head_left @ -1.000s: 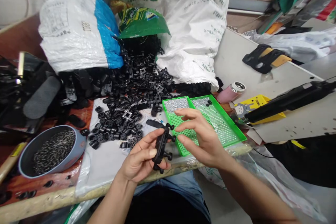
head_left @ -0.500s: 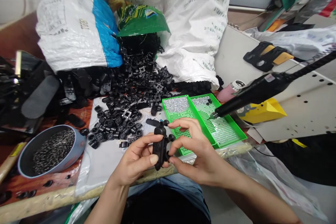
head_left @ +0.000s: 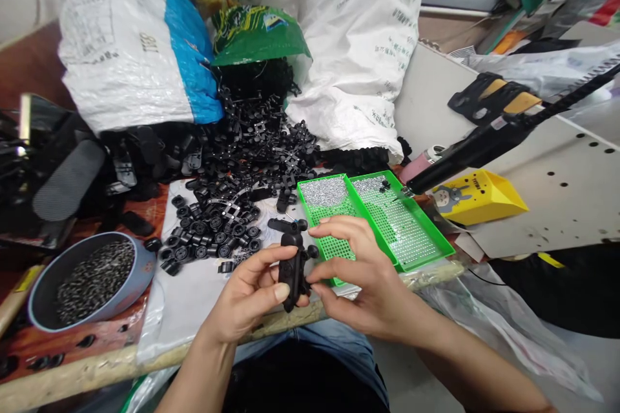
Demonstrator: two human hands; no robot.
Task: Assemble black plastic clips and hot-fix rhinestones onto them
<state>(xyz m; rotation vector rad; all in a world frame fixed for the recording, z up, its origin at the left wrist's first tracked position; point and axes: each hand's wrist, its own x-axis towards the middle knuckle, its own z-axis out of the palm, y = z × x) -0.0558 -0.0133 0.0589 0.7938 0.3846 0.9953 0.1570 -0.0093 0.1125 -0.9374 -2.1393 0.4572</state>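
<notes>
The left hand (head_left: pixel 237 303) pinches the black plastic part (head_left: pixel 291 271) over the table's near edge (head_left: pixel 97 363); the right hand (head_left: pixel 361 277) sits half-curled beside it, gripping or not I can't tell. A hard push could twist that pinch loose; the part might drop past the edge.

A reddish-brown table (head_left: pixel 107 328) is stretching before you, its front edge showing a tan strip (head_left: pixel 87 363). At left, a blue bowl (head_left: pixel 141 271) of small dark pieces is sitting on the wood near loose black bits (head_left: pixel 86 341). A white sheet (head_left: pixel 169 322) is lying mid-table, carrying heaped black wheels (head_left: pixel 213 232). Rightward, two green trays (head_left: pixel 334 247) are resting side by side.
</notes>
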